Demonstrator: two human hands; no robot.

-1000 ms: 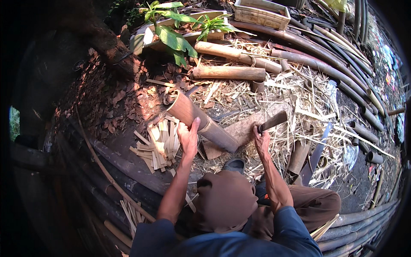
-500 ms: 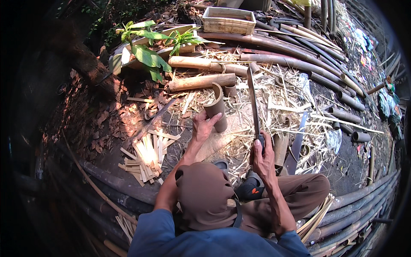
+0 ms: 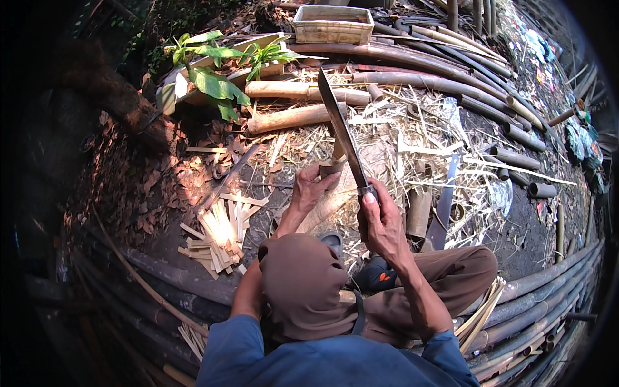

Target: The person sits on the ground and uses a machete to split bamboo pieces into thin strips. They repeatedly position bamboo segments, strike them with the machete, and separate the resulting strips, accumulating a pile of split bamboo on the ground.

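Observation:
My left hand (image 3: 308, 194) is closed around a short split bamboo piece (image 3: 331, 166), thumb along its side. Part of that piece is hidden behind a long dark machete (image 3: 340, 126). The machete handle is gripped in my right hand (image 3: 382, 219), with the blade pointing up and away to the left, passing in front of the bamboo in this view. Whether blade and bamboo touch, I cannot tell. Beneath my hands lies a pale wooden surface (image 3: 324, 209).
Split slats (image 3: 222, 235) lie heaped on the left. A saw (image 3: 445, 205) and a bamboo section (image 3: 419, 209) are beside my right hand. Farther off are cut bamboo lengths (image 3: 290, 119), a plastic crate (image 3: 333, 29) and long poles (image 3: 425, 79). More poles (image 3: 174, 274) run close behind me.
My right hand has moved left and slightly up, bringing the machete across toward the bamboo. The bamboo piece in my left hand has been turned, its upper end now differently angled.

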